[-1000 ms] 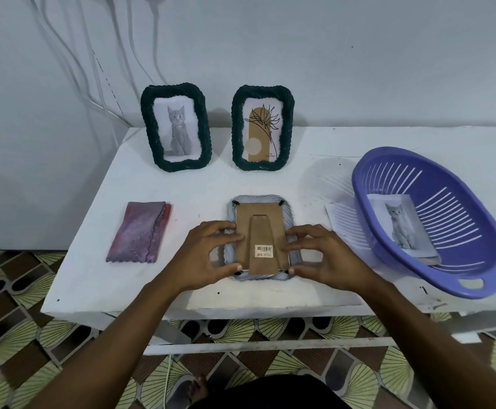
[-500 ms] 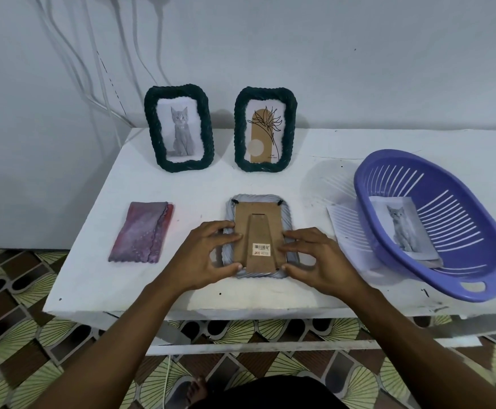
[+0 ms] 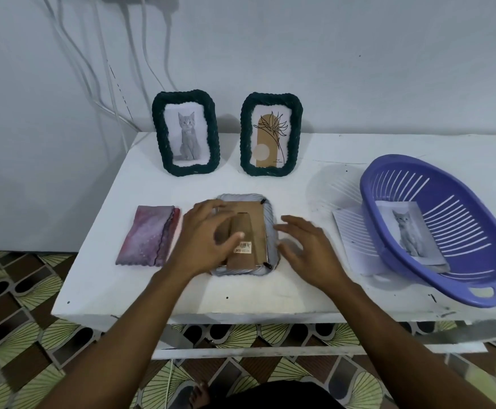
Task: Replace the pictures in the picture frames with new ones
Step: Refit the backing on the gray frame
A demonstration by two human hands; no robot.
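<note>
1. White table [image 3: 314, 184]: fills the middle of the view and carries all the items below. Patterned floor [image 3: 19, 290] shows at lower left and under the front edge.
2. Purple slotted basket [image 3: 494, 249]: right side of the table, tilted, with its near handle at the front edge. A white sheet [image 3: 350, 231] lies partly beneath its left side.
3. Left hand [image 3: 205, 234]: centre. It lies flat over the left part of the face-down frame's backing with fingers spread and straight and nothing gripped. The thumb tip is just beside the barcode sticker. The hand is motion-blurred.
4. Right hand [image 3: 308, 249]: right of centre, with loose, spread fingers holding nothing. The fingertips are just beside the frame's right edge; contact cannot be told.
5. Two dark green woven frames stand upright at the back of the table. The left frame [image 3: 159, 134] holds a grey cat picture. The right frame [image 3: 246, 134] holds a line-drawn plant picture.
6. Grey woven frame [image 3: 242, 198]: centre of the table, face down between the hands. Its brown cardboard back [image 3: 257, 228] faces up, with the stand leg folded flat.
7. Pink-purple folded cloth [image 3: 149, 234]: left of the grey frame, apart from it.
8. Cat print [image 3: 412, 234]: lies loose inside the basket, on its left slope.
9. Barcode sticker [image 3: 243, 246]: on the lower part of the stand leg.
</note>
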